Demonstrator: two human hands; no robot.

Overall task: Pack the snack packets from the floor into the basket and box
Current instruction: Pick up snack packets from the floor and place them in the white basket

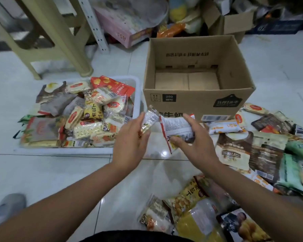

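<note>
My left hand (132,143) grips a small clear snack packet (150,120) in front of the box. My right hand (197,145) holds a larger white packet with a red edge (177,128) right beside it. A white basket (137,95) at the left is heaped with several snack packets (87,112). The open cardboard box (196,102) stands just beyond my hands, and its inside shows only its bottom flaps. Many loose packets lie on the floor at the right (262,147) and near my knees (191,206).
A beige plastic stool (47,37) stands behind the basket, next to a white metal rack post (94,25). A pink box (121,30) and another open carton (234,23) crowd the back. A grey slipper (6,205) is at bottom left.
</note>
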